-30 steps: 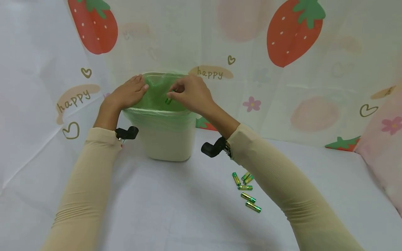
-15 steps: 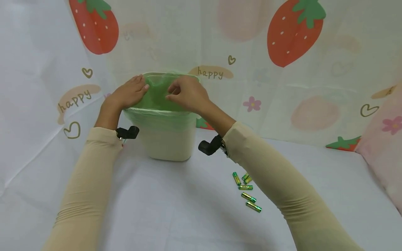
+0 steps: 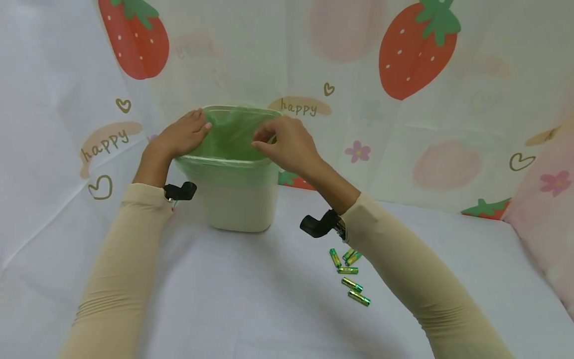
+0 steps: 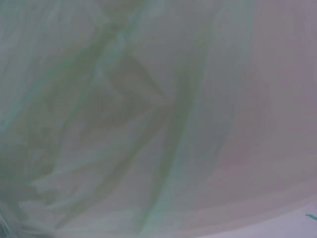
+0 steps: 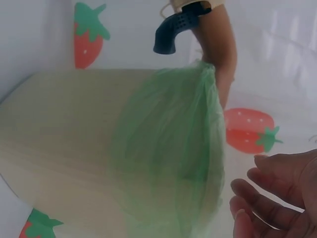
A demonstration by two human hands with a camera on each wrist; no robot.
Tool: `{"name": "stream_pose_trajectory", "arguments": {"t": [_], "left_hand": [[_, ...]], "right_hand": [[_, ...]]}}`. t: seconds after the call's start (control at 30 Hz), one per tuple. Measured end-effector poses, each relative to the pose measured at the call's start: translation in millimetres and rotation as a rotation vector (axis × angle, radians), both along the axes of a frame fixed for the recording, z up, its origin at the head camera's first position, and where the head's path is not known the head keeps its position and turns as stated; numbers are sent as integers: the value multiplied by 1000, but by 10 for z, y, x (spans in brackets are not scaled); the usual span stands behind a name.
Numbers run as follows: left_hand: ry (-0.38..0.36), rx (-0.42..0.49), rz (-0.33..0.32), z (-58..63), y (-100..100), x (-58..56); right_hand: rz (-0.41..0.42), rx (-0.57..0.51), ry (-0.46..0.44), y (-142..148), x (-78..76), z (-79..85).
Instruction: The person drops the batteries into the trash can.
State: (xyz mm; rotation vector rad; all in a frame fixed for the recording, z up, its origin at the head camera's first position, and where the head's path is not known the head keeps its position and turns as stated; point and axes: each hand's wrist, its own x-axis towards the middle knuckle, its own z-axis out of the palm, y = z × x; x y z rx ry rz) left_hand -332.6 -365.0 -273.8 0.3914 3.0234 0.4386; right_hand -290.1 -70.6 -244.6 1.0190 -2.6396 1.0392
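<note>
A cream plastic bin [image 3: 237, 202] stands upright against the back sheet, lined with a thin green bag [image 3: 226, 132] folded over its rim. On the bin's left rim rests my left hand [image 3: 181, 134], its fingers extended. Above the right side of the opening is my right hand [image 3: 289, 144]. In the right wrist view the fingers of that right hand [image 5: 277, 198] are loosely bent and apart, holding nothing. The left wrist view is filled by the pale bin wall and the blurred green bag [image 4: 183, 109]. The bin's bottom inside is hidden.
Several green and gold batteries, one of them a battery [image 3: 358, 298] nearest the front, lie scattered on the white cloth [image 3: 251, 299] beside my right forearm. Behind the bin hangs a white sheet [image 3: 269, 55] printed with strawberries.
A second ago my right hand pinched a battery over the bin. It let go of it, and the hand has since moved slightly right. My left hand stays on the rim.
</note>
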Motion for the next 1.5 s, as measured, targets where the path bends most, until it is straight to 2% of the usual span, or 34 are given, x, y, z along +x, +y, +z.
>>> {"name": "stream_pose_trajectory", "arguments": {"t": [0.23,0.47,1.03,1.5], "left_hand": [[-9,0,4,-9,-31,6],[0,-8,1,-5,-54,15],[3,11,3,7,-49,30],[5,11,6,-7,-52,34]], "right_hand": [[19,-31,-4,188,117,-40],[42,-44,21,346,187,-158],[35,-72,17,640,360,-384],[14,-75,-3,891,467,-646]]}}
